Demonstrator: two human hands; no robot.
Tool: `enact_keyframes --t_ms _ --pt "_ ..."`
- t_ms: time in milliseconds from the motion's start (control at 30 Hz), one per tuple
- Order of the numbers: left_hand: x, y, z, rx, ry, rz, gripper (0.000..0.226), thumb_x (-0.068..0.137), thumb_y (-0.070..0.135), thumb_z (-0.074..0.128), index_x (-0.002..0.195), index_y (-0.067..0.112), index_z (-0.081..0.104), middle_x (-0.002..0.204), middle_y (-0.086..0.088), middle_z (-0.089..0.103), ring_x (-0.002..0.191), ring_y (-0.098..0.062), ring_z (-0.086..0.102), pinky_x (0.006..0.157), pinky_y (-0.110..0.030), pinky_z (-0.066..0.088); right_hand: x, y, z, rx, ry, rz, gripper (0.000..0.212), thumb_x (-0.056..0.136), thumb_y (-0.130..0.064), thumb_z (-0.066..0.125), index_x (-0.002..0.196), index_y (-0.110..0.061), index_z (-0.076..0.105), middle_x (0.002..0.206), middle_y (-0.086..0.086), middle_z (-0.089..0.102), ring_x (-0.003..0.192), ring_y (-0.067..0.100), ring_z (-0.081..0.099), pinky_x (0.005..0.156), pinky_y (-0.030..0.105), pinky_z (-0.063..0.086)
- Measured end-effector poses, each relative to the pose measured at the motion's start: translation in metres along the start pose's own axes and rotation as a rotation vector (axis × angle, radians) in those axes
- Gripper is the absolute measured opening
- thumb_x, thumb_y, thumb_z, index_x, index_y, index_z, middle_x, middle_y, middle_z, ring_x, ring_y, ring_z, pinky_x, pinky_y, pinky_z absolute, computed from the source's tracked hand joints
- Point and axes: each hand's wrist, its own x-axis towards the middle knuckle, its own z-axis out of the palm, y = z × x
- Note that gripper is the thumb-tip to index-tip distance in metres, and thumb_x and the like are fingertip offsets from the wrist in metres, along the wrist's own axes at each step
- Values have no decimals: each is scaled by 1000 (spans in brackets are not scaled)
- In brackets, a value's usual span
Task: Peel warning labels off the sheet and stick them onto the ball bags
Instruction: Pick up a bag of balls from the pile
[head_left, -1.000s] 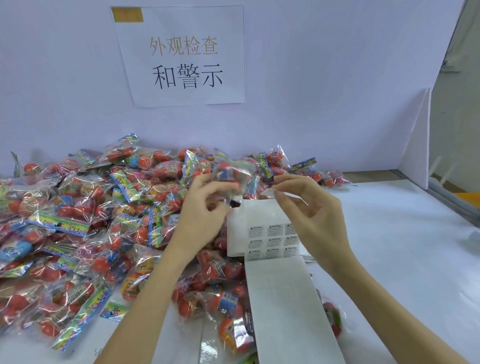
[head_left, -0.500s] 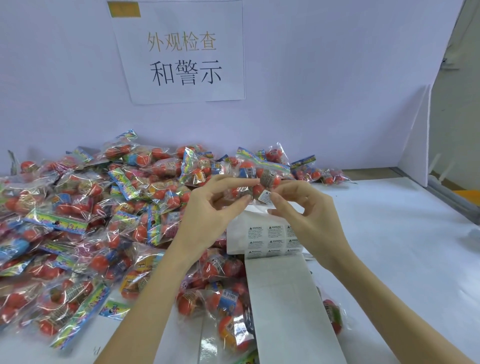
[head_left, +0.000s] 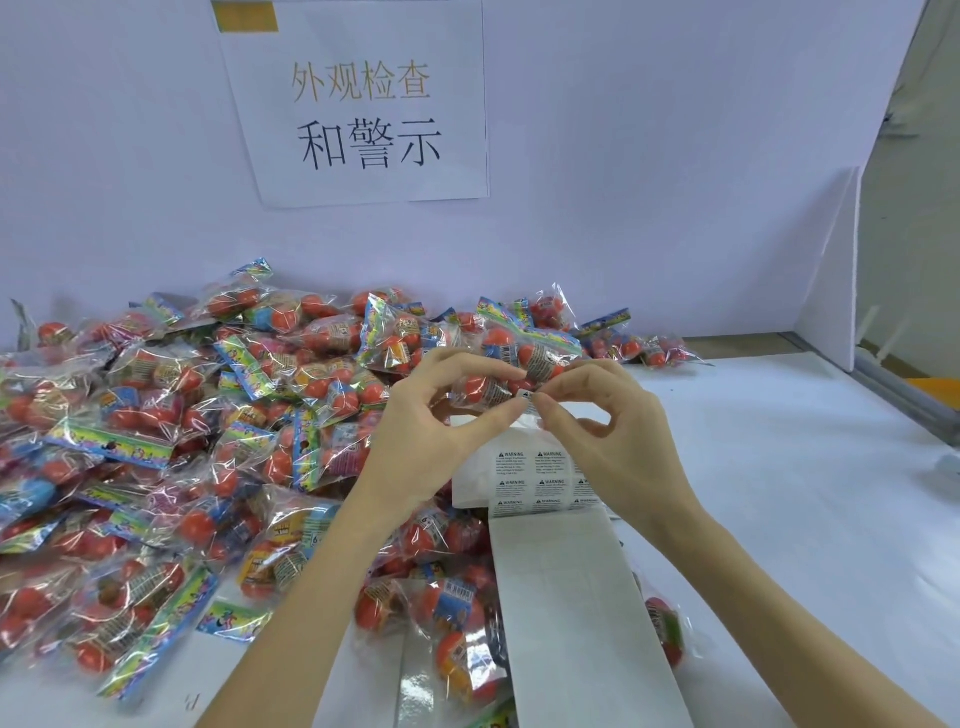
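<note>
1. Right hand (head_left: 613, 441) fingers pinch a small warning label (head_left: 525, 395) against the ball bag (head_left: 511, 369).
2. Left hand (head_left: 436, 431) fingers grip that bag, raised above the label sheet (head_left: 540, 480).
3. Bagged balls (head_left: 208, 441) heap along the worktop (head_left: 779, 519) left and back edges.

So a second ago the right hand (head_left: 613, 436) was still lifting a label (head_left: 525, 396) off the sheet (head_left: 524, 473). Now it's up at the bag (head_left: 514, 364) in the left hand (head_left: 441, 426), fingertips of both hands meeting, label pressed onto the bag's lower edge.
</note>
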Motion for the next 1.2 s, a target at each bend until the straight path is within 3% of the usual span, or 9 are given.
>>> enact_keyframes --t_ms 167,333,467,567,700,800,933,1100,1200 --pt "-1 0 7 7 74 36 17 88 22 85 91 35 74 101 11 71 98 -11 67 87 -24 46 -4 -2 5 -71 52 -94 10 93 -12 76 97 -20 71 105 -3 64 99 12 68 74 18 57" --pt "-1 -2 8 -128 99 -25 25 90 17 83 83 33 65 86 15 65 85 -12 65 82 -24 50 -6 -8 12 146 120 26 60 84 -17 86 124 -31 44 106 -4 66 96 15 72 78 24 60" --pt "-1 -3 7 -178 78 -47 33 89 18 81 83 29 50 77 13 44 79 -33 54 82 -41 52 -2 -11 7 280 -9 231 33 93 -23 76 122 -16 63 100 11 75 90 19 76 79 28 61" --pt "-1 -3 8 -178 47 -20 44 88 13 83 102 31 46 87 13 60 81 -9 62 83 -30 52 -3 -9 5 381 -76 307 20 95 -19 74 110 -7 68 101 16 74 89 24 78 81 30 62" --pt "-3 -3 10 -244 58 -128 81 77 28 93 137 42 40 117 -1 76 110 -22 74 97 -38 58 -1 -10 1 444 -157 332 27 89 -24 75 108 -8 63 90 8 68 88 22 75 85 31 62" --pt "-2 -4 8 -201 62 -147 59 80 29 92 127 38 56 116 7 76 110 -12 73 92 -23 57 -2 -12 2 461 -204 370 39 90 -31 73 119 -7 63 98 14 69 89 22 76 86 32 62" --pt "0 -6 5 -169 38 -255 80 79 34 91 147 23 51 140 2 66 130 -20 63 109 -44 53 0 -11 2 408 -206 375 40 87 -34 75 107 -3 60 85 5 68 81 19 74 88 35 63" --pt "-2 -1 5 -92 -51 -287 98 74 59 83 154 48 27 138 18 51 119 17 54 89 -8 49 3 -3 -5 437 -183 540 43 88 -38 75 113 -4 69 99 12 77 87 22 75 75 29 60" --pt "-3 1 2 -1 -219 -302 110 73 58 87 157 49 16 143 24 43 121 17 51 90 -11 48 16 -5 -18 711 -91 438 33 97 -42 63 120 -19 73 126 8 74 107 19 72 93 33 54"
